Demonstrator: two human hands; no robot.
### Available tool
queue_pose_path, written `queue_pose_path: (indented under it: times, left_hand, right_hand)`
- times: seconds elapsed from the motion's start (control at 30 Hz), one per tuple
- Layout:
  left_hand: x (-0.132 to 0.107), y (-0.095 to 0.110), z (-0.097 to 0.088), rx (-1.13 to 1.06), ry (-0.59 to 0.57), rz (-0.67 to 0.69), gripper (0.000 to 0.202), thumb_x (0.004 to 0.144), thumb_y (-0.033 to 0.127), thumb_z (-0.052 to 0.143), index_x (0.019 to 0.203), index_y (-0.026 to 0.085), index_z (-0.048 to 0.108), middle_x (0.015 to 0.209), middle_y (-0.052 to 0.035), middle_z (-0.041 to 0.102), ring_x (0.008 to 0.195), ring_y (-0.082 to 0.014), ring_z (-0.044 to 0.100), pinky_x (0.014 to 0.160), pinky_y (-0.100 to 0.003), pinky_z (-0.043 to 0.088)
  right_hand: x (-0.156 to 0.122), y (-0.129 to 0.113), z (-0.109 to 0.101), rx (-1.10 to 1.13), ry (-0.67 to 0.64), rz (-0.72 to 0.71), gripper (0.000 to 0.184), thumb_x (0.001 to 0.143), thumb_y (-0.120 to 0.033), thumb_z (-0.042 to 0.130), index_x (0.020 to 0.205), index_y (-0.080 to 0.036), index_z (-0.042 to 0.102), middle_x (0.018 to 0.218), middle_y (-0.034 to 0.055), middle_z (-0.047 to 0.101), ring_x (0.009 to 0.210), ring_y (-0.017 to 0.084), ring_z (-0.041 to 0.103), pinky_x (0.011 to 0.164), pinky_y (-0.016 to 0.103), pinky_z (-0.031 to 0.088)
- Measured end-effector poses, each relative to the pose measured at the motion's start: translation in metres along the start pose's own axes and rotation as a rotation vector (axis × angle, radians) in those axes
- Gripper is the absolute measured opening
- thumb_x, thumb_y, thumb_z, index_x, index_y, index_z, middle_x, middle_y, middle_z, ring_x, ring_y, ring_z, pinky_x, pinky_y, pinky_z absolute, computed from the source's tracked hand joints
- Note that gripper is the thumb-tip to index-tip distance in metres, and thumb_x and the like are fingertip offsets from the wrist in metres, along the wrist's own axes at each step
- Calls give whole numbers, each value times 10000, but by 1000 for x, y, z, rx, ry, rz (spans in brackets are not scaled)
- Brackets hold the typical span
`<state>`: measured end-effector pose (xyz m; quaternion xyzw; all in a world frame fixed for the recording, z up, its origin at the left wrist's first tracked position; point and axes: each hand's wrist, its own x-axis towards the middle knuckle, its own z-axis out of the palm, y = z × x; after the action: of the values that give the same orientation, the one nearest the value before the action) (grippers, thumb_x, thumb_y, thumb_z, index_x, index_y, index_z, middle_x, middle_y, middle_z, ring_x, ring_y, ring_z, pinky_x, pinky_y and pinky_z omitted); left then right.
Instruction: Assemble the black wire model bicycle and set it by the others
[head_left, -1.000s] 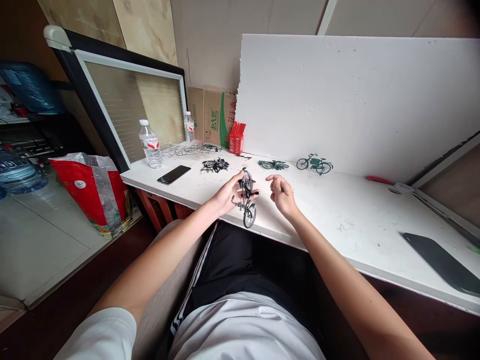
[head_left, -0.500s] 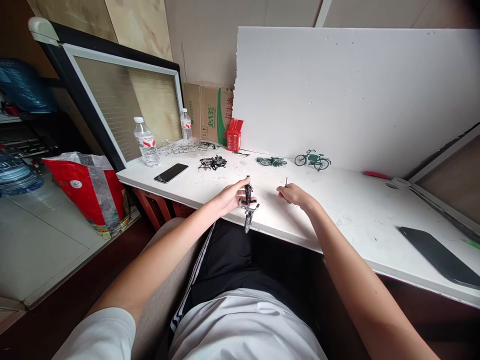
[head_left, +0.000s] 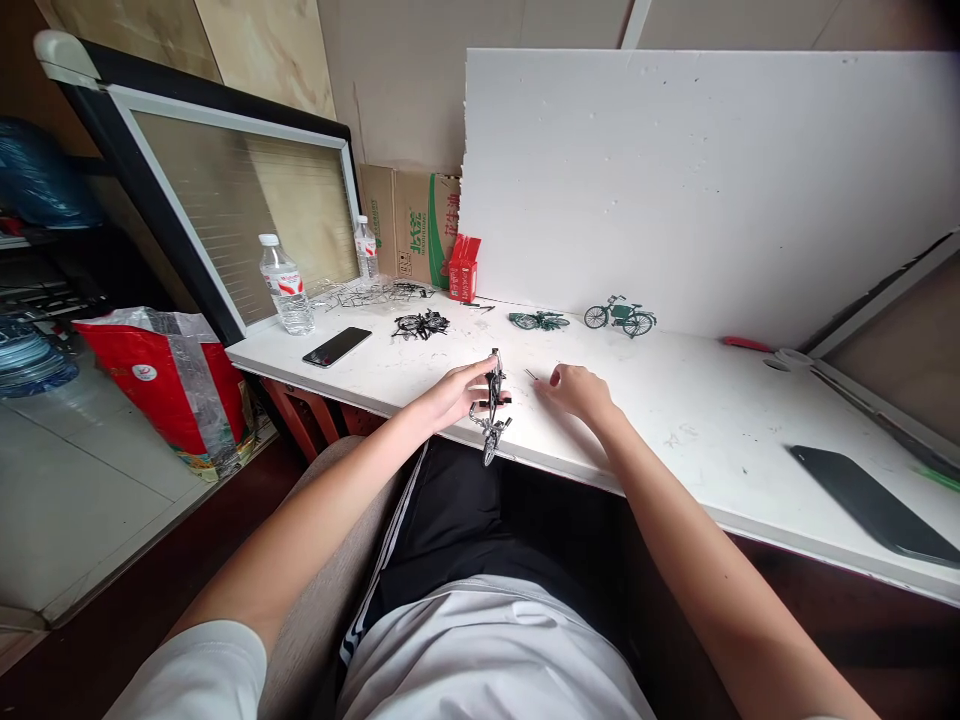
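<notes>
My left hand [head_left: 454,393] is closed round a small dark model bicycle [head_left: 493,405], held on end at the front edge of the white table [head_left: 697,420], one wheel hanging below the edge. My right hand [head_left: 579,389] rests on the table just to the right, fingers pinched on a thin pin-like part [head_left: 530,375] that points toward the bicycle. A gap of a few centimetres separates the pin from the model.
Two green model bicycles [head_left: 620,316] [head_left: 538,320] stand near the white foam board. A pile of black parts [head_left: 421,324], a phone [head_left: 337,346], two water bottles [head_left: 283,285], a red box [head_left: 463,268], and a dark tablet [head_left: 874,504] at right lie on the table. A red bag [head_left: 161,385] sits on the floor left.
My left hand turned the model bicycle end-on and lowered it to the table edge. My right hand dropped to the table, picked up a thin pin and brought it toward the model.
</notes>
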<state>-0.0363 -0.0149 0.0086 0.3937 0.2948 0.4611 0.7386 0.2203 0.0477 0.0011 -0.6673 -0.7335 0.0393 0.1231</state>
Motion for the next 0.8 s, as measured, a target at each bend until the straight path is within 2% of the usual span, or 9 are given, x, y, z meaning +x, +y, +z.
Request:
queue_pose_path:
  times: [0.03, 0.1, 0.17, 0.2, 0.27, 0.33, 0.43, 0.6, 0.8]
  left_hand:
    - [-1, 0, 2, 21, -13, 27, 416, 805, 468, 903, 1043, 186, 711, 1018, -64, 723, 938, -254, 781, 895, -378, 605]
    - [-2, -1, 5, 73, -36, 94, 438, 785, 463, 921, 1050, 171, 729, 1038, -68, 712, 920, -241, 774, 864, -352, 600]
    - [-3, -3, 8, 126, -46, 155, 461, 781, 456, 928, 1091, 164, 752, 1080, -78, 711, 907, -219, 762, 850, -330, 590]
    - [-4, -3, 10, 147, -46, 183, 472, 787, 452, 924, 1126, 167, 760, 1114, -85, 713, 915, -211, 756, 857, -326, 586]
    - [-6, -3, 14, 175, -39, 225, 493, 807, 440, 912, 1202, 185, 764, 1186, -98, 715, 966, -207, 745, 897, -332, 577]
    - [-8, -3, 16, 194, -27, 249, 509, 819, 426, 906, 1251, 201, 760, 1233, -108, 712, 1030, -216, 734, 936, -342, 569]
    - [-11, -1, 18, 216, -20, 276, 533, 802, 421, 919, 1266, 213, 760, 1276, -116, 697, 1071, -233, 725, 942, -352, 573]
    - [-12, -2, 17, 209, -58, 273, 578, 748, 381, 957, 1269, 224, 762, 1358, -124, 663, 1087, -249, 726, 945, -367, 575]
    - [-11, -3, 18, 155, -142, 253, 498, 819, 424, 898, 1243, 203, 761, 1210, -113, 736, 1059, -243, 749, 976, -371, 561]
  right_hand:
    - [-2, -2, -3, 35, 32, -39, 383, 934, -539, 724, 1022, -166, 721, 1064, 196, 746, 877, 306, 692, 769, 404, 500]
    - [-6, -11, -10, 225, 65, -213, 387, 954, -534, 714, 1102, -176, 720, 1122, 165, 740, 904, 266, 684, 807, 389, 515]
    - [-14, -23, -20, 547, 44, -437, 390, 1034, -560, 593, 1104, -200, 726, 1099, 114, 749, 940, 224, 678, 843, 358, 530]
    - [-18, -31, -25, 691, 36, -494, 432, 1047, -599, 551, 1072, -206, 728, 1074, 98, 751, 954, 217, 676, 845, 348, 538]
    - [-28, -45, -33, 868, 34, -514, 453, 1015, -644, 589, 1011, -213, 730, 1015, 77, 744, 917, 208, 668, 768, 327, 545]
    - [-37, -55, -40, 933, 70, -518, 428, 962, -639, 681, 987, -216, 741, 999, 75, 737, 916, 215, 664, 710, 316, 543]
    - [-43, -60, -43, 950, 126, -528, 403, 932, -616, 733, 965, -215, 748, 977, 81, 733, 906, 227, 665, 656, 317, 539]
    - [-42, -59, -38, 940, 150, -554, 370, 983, -585, 677, 983, -216, 709, 955, 67, 694, 814, 187, 637, 606, 298, 527]
    - [-45, -67, -26, 1031, 163, -559, 373, 987, -612, 660, 1039, -243, 666, 1036, 78, 657, 921, 216, 633, 603, 294, 568]
